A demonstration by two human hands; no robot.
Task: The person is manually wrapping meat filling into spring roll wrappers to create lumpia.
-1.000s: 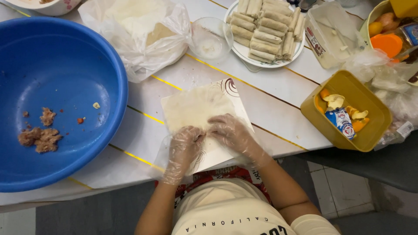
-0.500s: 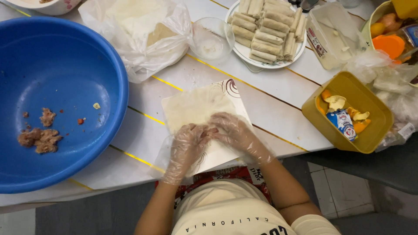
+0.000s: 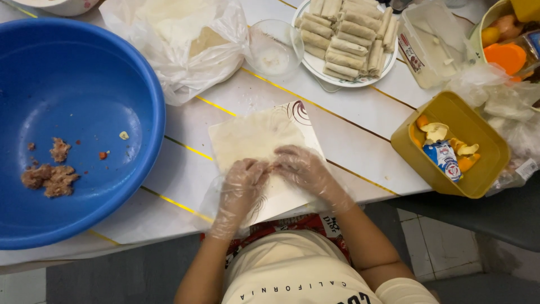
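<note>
Head view is showing a thin pale wrapper sheet lying flat on a white square board at the near edge of the white table. The left hand, in a clear plastic glove, is pressing down on the near edge of the wrapper sheet with its fingers curled together. The right hand, gloved the same way, is lying just beside it, fingers bent and pinching the same edge; the fingertips of both hands are touching at the middle. Whether filling is lying under the fingers cannot be told.

Left of the board a large blue basin is sitting on the table, holding a few clumps of brown minced filling near its bottom. Beyond the board a crumpled clear plastic bag is holding more pale sheets. Just right of the bag a small clear bowl is standing, and next to it a white plate is carrying a pile of finished rolls. A clear lidded box is sitting right of the plate. At the right edge a mustard-yellow tub is holding small packets and orange pieces.
</note>
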